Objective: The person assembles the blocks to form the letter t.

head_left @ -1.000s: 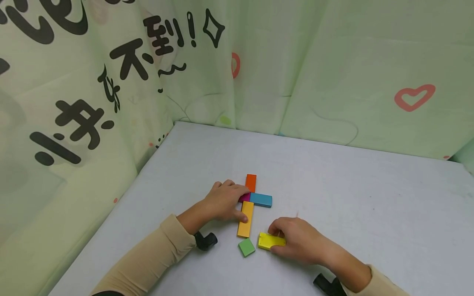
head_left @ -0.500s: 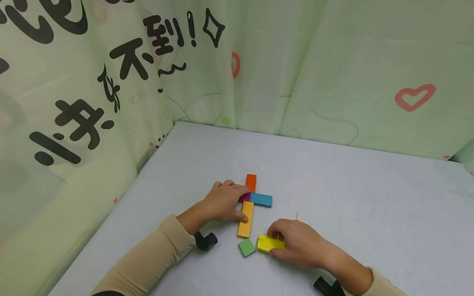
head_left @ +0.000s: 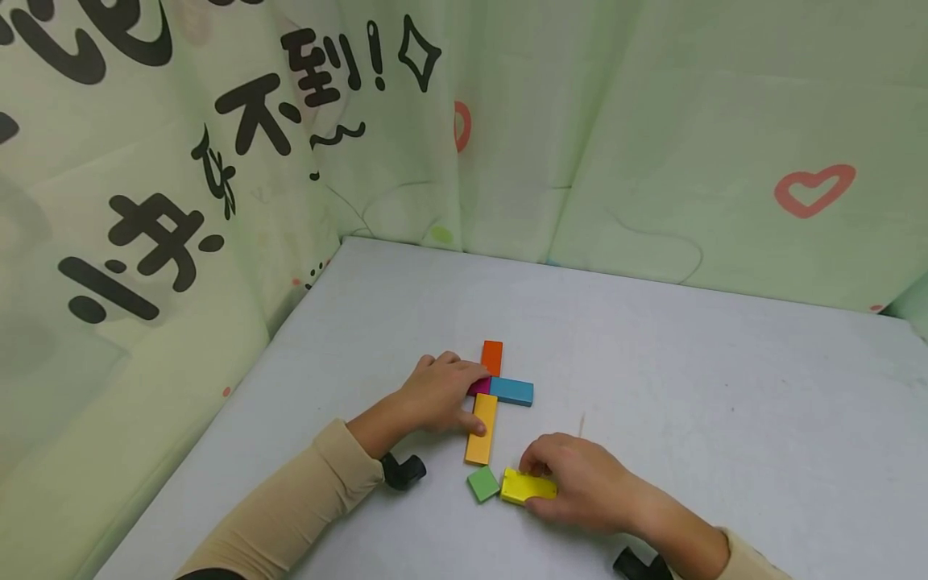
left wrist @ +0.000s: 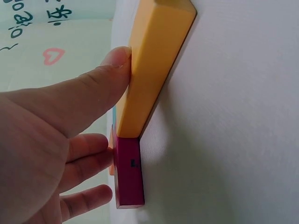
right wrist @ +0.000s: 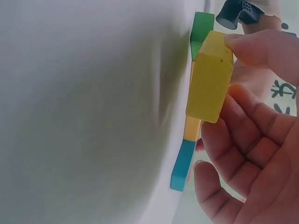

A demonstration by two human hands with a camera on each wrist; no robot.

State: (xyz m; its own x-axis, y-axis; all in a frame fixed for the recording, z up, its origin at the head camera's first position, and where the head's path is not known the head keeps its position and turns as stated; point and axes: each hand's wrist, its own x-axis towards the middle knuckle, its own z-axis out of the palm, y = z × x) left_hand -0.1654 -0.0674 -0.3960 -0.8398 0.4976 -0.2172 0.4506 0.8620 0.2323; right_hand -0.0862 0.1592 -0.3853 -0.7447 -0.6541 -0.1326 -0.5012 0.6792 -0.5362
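Observation:
My left hand [head_left: 439,395] rests over the row of flat blocks. Its thumb presses the top of the orange-yellow block [head_left: 481,447], while other fingertips touch the magenta block [left wrist: 129,172]; in the head view the hand covers most of the magenta one. At lower right, my right hand [head_left: 589,486] pinches a yellow block [head_left: 528,486] between thumb and fingers, low over the table. The left end of the yellow block comes right beside the green block [head_left: 482,484], which lies turned at an angle below the orange-yellow block; whether the two touch I cannot tell.
A red-orange block [head_left: 492,358] and a blue block [head_left: 512,392] lie against the magenta one. Under each wrist sits a black camera mount [head_left: 403,472]. The white table [head_left: 689,387] reaches back to a pale green printed curtain [head_left: 652,145].
My right hand has brought the yellow block slightly left and nearer to me, closer to the green block. My left hand and the other blocks stay where they were.

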